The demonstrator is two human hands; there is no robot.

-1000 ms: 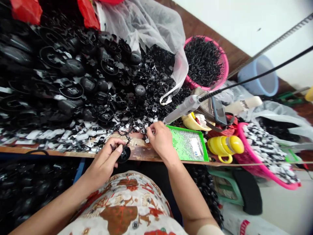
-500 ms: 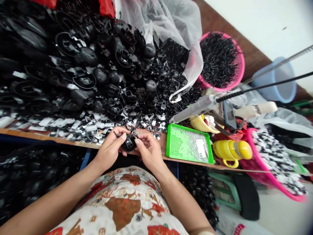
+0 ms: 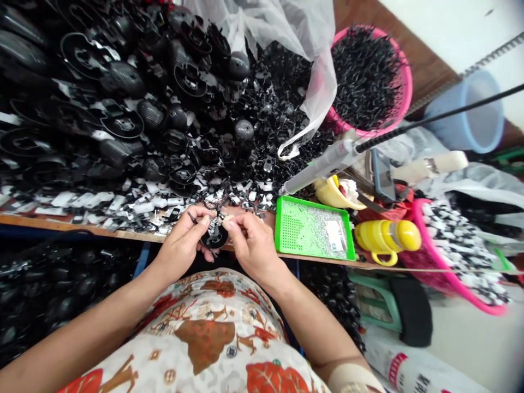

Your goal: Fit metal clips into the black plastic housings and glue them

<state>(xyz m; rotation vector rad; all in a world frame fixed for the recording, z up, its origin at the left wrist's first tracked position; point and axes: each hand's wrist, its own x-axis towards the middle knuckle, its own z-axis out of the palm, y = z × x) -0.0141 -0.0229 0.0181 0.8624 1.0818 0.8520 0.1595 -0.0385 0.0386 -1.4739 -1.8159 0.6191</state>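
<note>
My left hand [image 3: 184, 237] is closed around the left side of a round black plastic part [image 3: 214, 236], held just over the table's front edge. At the part's upper right, my right hand [image 3: 249, 240] has thumb and forefinger pinched together. Whatever sits between those fingertips is too small to make out. Small black and white pieces [image 3: 221, 204] lie on the table right behind both hands. To the right of my right hand is a green tray [image 3: 280, 226] holding many small shiny metal bits and a paper label.
Black rounded plastic housings [image 3: 123, 120] are heaped behind and left. A grey electric screwdriver [image 3: 319, 166] hangs at an angle behind the tray. Rightward are a yellow bottle [image 3: 385, 237], a pink basket [image 3: 403, 82] of black pieces and a pink basket [image 3: 434, 240] of black-and-white pieces.
The view has shifted, so the table's contents appear slightly higher. My right hand has turned a little, its fingers more curled at the part. My left hand still holds the black part.
</note>
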